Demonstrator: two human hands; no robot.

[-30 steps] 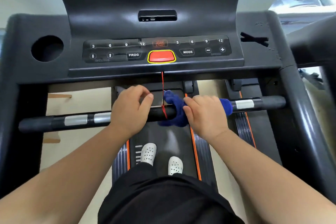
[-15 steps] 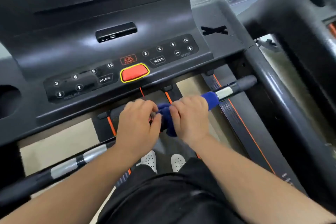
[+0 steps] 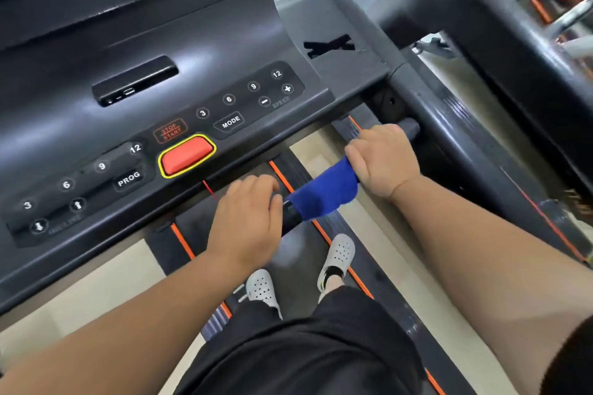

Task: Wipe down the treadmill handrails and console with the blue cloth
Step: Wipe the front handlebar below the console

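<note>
The blue cloth (image 3: pixel 325 192) is wrapped over the black front handrail bar (image 3: pixel 411 129) below the console. My right hand (image 3: pixel 382 159) grips the cloth against the bar near its right end. A short way to the left, my left hand (image 3: pixel 248 221) is closed around the same bar, just beside the cloth's loose end. The dark console (image 3: pixel 134 96) fills the upper left, with white-labelled buttons and a red stop/start button (image 3: pixel 186 155). Both hands hide most of the bar.
The right side rail (image 3: pixel 455 125) slopes down past my right hand. A second machine (image 3: pixel 500 19) stands close on the right. My white shoes (image 3: pixel 338 255) stand on the belt with orange stripes (image 3: pixel 290 183). A red safety cord (image 3: pixel 209 189) hangs under the console.
My right hand has slid the cloth rightwards along the bar, away from my left hand, reaching its right end. The view has swung right and tilted.
</note>
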